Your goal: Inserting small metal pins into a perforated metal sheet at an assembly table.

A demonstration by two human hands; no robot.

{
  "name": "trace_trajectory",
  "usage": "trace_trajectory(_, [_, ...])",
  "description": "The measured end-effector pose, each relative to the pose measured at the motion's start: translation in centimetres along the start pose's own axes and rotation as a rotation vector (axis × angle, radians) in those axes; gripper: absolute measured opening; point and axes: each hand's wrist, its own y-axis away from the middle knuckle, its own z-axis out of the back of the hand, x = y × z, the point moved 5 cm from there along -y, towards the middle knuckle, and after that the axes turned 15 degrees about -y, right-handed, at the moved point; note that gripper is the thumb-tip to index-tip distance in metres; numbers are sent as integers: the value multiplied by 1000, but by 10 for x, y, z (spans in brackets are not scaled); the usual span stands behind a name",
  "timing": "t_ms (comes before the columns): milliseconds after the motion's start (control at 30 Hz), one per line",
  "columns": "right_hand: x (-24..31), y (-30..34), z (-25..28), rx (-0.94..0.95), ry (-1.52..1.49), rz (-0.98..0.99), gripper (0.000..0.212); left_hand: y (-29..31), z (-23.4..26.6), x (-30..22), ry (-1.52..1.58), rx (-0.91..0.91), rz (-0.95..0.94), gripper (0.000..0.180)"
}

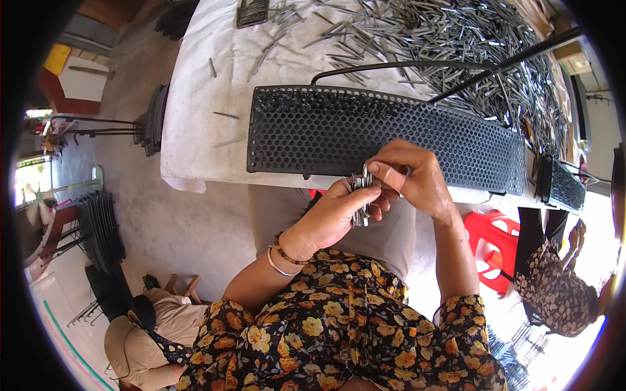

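Note:
My left hand (339,212) is closed around a bundle of thin metal strips (360,220), which stick out above and below the fingers. Beside it, my right hand (412,174) pinches one strip at the upper end of the bundle between thumb and forefinger. Both hands are held just in front of a black perforated rack (293,140) with rows of round holes and a bent wire handle (404,64). Its far rows on the left hold many dark upright pieces (326,101). The rack lies along the near edge of the table.
A large heap of metal strips (469,45) covers the far right of the white-covered table (202,130), with loose strips scattered around. Another rack (565,186) stands at right, near a red stool (492,251) and a person (557,280). Another person (147,332) is lower left; stacked black racks (100,228) stand left.

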Motion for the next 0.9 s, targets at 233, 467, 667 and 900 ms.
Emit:
trace_trajectory(233, [2, -17, -20, -131, -159, 42, 19, 26, 15, -9, 26, -3, 44, 31])
trace_trajectory(467, [26, -77, -87, -257, -15, 387, 16, 59, 45, -9, 62, -112, 51, 31])
trace_trajectory(667, [34, -107, -115, -292, 170, 556, 16, 77, 69, -15, 179, -185, -17, 20])
trace_trajectory(900, [39, -104, -120, -263, -32, 425, 18, 90, 114, -43, 176, -465, -172, 27])
